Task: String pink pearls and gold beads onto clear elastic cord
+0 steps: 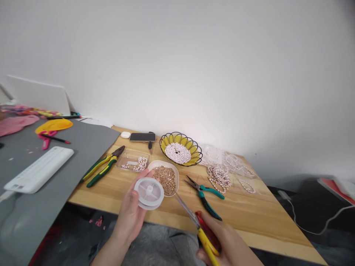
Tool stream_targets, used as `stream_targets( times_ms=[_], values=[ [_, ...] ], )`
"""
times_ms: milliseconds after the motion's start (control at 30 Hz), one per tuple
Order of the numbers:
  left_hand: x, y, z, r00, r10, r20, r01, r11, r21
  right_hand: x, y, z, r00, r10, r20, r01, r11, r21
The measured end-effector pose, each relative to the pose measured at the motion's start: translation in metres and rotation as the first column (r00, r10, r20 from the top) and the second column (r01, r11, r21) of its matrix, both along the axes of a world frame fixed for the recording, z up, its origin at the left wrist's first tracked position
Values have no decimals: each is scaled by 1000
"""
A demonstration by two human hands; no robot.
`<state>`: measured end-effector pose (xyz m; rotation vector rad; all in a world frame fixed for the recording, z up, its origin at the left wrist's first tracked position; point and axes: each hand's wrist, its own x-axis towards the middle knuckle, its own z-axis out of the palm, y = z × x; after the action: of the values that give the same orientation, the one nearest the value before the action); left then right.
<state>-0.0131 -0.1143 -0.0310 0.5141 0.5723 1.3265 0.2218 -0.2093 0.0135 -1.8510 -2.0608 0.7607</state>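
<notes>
My left hand (131,207) is closed round a white plastic spool (149,190), its flat face turned up. Any thread on the spool is too fine to make out. In my right hand (222,240) are scissors (206,242) with yellow and red handles, the blades pointing up and left towards a dish. That dish (176,181) holds small gold beads (165,179) and stands just behind the spool. To the right of it lie needle-nose pliers (203,192) with teal and black handles, their jaws apart.
A yellow basket (195,147) of pale beads stands by the wall. Strung beads (219,177) lie to the right. Further left are a clear tray (129,157), a phone (142,137) and green-yellow pliers (104,166). A grey-topped table (91,140) adjoins, bearing a white power bank (40,170).
</notes>
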Motion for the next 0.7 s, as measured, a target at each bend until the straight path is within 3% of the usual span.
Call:
stream_targets(
  times_ms=[67,167,300,700],
  values=[
    [2,0,1,1000,-1,-15,1,1000,12,-17,20,15,996,5,89,-2,999,-36],
    [4,0,0,999,7,-45,-6,1000,28,-26,37,24,986,33,162,-26,999,-42],
    [5,0,-2,998,20,-60,-18,999,42,-30,44,23,972,85,217,-76,996,-48],
    [10,-3,-1,994,-64,-85,67,997,33,-40,50,16,960,86,265,-83,996,-21]
  ],
)
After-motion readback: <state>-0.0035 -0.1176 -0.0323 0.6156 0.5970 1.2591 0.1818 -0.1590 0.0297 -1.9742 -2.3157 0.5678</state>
